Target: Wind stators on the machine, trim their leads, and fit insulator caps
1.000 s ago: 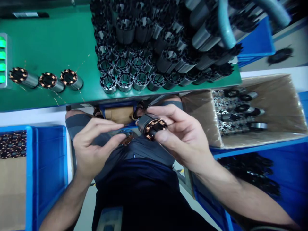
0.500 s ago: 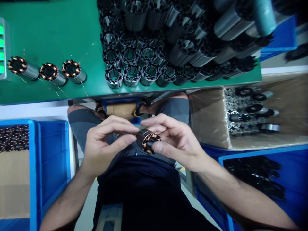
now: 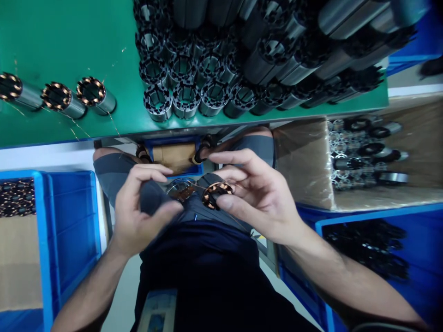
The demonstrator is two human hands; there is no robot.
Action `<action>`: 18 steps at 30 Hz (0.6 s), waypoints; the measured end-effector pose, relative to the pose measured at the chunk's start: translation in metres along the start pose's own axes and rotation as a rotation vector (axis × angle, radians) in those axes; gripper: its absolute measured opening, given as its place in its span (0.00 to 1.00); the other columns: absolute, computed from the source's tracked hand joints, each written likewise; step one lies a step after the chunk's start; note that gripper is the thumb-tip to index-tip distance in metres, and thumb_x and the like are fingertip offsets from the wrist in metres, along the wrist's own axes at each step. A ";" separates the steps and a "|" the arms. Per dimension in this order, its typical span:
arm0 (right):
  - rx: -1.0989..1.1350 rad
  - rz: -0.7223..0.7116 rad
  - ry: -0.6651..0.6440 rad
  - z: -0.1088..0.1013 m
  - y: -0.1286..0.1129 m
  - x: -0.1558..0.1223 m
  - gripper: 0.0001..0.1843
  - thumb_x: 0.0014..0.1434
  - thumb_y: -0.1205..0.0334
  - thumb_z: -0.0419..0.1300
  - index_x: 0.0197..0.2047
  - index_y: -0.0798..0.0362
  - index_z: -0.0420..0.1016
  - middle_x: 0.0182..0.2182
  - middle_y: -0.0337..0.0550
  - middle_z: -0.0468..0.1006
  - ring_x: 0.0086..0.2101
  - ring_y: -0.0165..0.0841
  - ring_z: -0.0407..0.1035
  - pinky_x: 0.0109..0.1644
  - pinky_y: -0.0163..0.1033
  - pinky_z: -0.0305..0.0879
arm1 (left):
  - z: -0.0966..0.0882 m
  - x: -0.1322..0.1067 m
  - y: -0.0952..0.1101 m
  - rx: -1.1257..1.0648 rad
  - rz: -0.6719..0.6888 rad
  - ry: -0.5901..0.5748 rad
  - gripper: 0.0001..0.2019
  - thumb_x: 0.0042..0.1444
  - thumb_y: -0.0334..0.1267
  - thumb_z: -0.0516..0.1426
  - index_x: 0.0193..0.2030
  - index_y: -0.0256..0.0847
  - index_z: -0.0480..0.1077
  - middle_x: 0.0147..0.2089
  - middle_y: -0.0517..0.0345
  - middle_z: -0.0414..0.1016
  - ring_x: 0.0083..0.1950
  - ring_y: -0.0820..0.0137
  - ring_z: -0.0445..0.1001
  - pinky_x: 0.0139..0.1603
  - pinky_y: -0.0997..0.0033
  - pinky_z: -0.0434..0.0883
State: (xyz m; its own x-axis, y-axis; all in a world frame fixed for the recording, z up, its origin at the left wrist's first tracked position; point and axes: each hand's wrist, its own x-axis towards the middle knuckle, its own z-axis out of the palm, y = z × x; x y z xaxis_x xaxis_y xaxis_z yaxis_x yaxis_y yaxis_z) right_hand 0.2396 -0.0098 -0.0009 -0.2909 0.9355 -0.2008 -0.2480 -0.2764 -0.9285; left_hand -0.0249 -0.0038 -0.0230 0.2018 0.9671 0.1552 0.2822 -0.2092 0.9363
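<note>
In my right hand (image 3: 258, 196) is a copper-wound motor stator (image 3: 217, 193), gripped between thumb and fingers above my lap. Its ring of copper coils faces me, and thin wire ends stick out from it. My left hand (image 3: 147, 205) is apart from the stator, with thumb and fingers spread and nothing between them. Between and beyond the hands, a round clear bowl (image 3: 180, 188) with copper-coloured bits in it shows low down by my legs. Three wound stators with loose wire ends, the nearest a silvery stator (image 3: 97, 96), stand on the green bench (image 3: 79, 41).
Rows of unwound stators (image 3: 187, 99) crowd the bench's middle and right. At my left is a blue crate (image 3: 74, 212) beside packed wound parts (image 3: 17, 197). To my right are a lined cardboard box (image 3: 301, 161) of metal cores and a blue bin (image 3: 422, 244) with black parts (image 3: 367, 249).
My left hand has let go of the stator and moved left, its fingers opening. The stator stays in my right hand, and the bowl beneath has come into view.
</note>
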 end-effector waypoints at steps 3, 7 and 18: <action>0.018 0.036 -0.053 0.007 0.002 0.002 0.34 0.69 0.64 0.83 0.73 0.43 0.78 0.48 0.37 0.91 0.46 0.31 0.87 0.55 0.33 0.84 | -0.006 0.006 0.026 0.151 0.234 -0.115 0.40 0.59 0.52 0.86 0.72 0.49 0.77 0.68 0.49 0.91 0.70 0.50 0.91 0.82 0.41 0.82; -0.041 0.017 -0.110 0.011 0.002 0.007 0.36 0.68 0.65 0.85 0.74 0.41 0.81 0.49 0.37 0.90 0.47 0.32 0.87 0.57 0.37 0.85 | -0.005 0.010 0.048 0.269 0.229 -0.126 0.28 0.72 0.42 0.78 0.74 0.52 0.79 0.65 0.56 0.94 0.64 0.58 0.95 0.72 0.55 0.91; -0.252 -0.291 0.421 0.004 0.005 0.009 0.12 0.75 0.43 0.80 0.43 0.40 0.93 0.37 0.41 0.87 0.41 0.41 0.80 0.53 0.50 0.82 | -0.002 0.009 0.046 0.350 0.150 0.021 0.16 0.65 0.52 0.82 0.55 0.56 0.90 0.50 0.62 0.96 0.43 0.61 0.92 0.44 0.56 0.89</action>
State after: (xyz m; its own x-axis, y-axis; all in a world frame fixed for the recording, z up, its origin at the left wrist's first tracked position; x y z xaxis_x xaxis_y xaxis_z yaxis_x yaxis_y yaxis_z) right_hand 0.2325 -0.0039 -0.0063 0.1626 0.9866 0.0152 -0.0198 0.0186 -0.9996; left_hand -0.0119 -0.0044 0.0217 0.2468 0.9239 0.2924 0.5550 -0.3821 0.7389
